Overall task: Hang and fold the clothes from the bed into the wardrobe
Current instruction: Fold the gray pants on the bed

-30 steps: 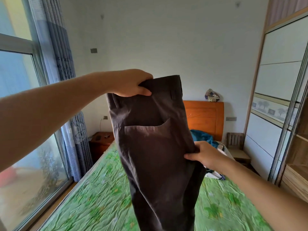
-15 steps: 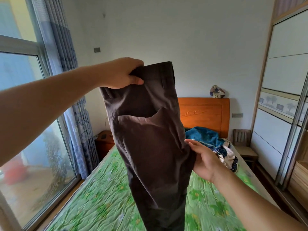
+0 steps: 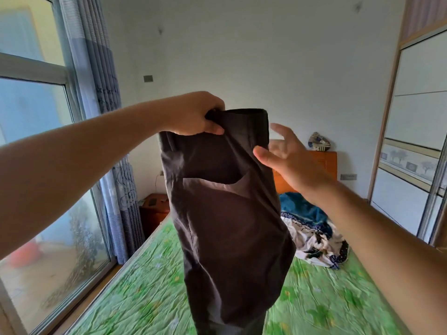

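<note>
Dark brown trousers (image 3: 225,213) hang in the air over the bed (image 3: 135,298), back pocket facing me. My left hand (image 3: 196,114) grips the waistband at its left corner. My right hand (image 3: 285,155) is open with fingers spread, just right of the trousers' upper edge, thumb near the cloth; I cannot tell if it touches. A white and blue patterned garment (image 3: 316,240) and a teal one (image 3: 300,206) lie heaped near the headboard. The wardrobe (image 3: 416,131) with sliding panels stands along the right.
A green floral sheet covers the bed. An orange wooden headboard (image 3: 324,163) stands at the far wall, a bedside cabinet (image 3: 154,209) at its left. A large window (image 3: 36,165) and blue curtain (image 3: 113,165) run along the left.
My right hand has let go of the trousers' side and risen to waistband height, fingers spread. The left hand still holds the waistband.
</note>
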`<action>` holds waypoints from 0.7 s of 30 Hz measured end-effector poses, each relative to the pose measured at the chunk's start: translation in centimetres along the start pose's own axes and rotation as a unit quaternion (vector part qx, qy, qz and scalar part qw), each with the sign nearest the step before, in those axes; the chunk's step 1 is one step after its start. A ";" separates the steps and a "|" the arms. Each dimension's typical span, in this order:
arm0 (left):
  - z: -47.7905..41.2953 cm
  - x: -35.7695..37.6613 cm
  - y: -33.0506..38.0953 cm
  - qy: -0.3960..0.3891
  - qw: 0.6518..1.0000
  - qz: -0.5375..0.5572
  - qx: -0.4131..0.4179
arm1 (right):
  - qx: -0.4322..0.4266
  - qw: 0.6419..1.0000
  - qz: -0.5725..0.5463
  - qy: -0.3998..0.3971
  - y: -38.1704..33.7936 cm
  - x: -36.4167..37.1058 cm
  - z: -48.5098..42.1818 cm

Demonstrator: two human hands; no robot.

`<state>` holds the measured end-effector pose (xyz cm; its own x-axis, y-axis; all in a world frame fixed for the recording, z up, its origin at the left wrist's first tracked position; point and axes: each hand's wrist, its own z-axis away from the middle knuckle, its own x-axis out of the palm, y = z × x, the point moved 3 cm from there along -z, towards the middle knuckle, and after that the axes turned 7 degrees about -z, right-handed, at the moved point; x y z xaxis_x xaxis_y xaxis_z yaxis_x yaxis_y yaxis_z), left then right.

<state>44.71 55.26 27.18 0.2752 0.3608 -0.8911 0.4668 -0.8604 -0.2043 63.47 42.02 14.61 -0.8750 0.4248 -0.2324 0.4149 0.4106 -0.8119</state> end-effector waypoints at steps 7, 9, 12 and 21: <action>2.8 0.2 -1.0 -0.082 0.993 0.066 -0.056 | -0.061 0.991 -0.091 0.076 -3.3 0.0 -2.2; 4.6 0.9 -3.0 -0.093 0.988 0.085 -0.090 | -0.056 0.987 -0.119 0.090 -3.2 -0.8 -1.7; 7.1 2.2 -4.0 -0.066 0.938 0.323 -0.111 | -0.040 0.982 -0.156 0.102 -3.6 -1.7 -0.6; 9.4 3.4 3.0 -0.005 0.753 0.655 -0.063 | -0.047 0.954 -0.285 0.078 -7.6 -3.3 3.8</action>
<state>39.18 50.50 19.76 0.5627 -0.7714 -0.2973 -0.1238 -0.4342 0.8923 62.20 34.43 19.54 -0.9205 0.2220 0.3215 -0.0908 0.6788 -0.7287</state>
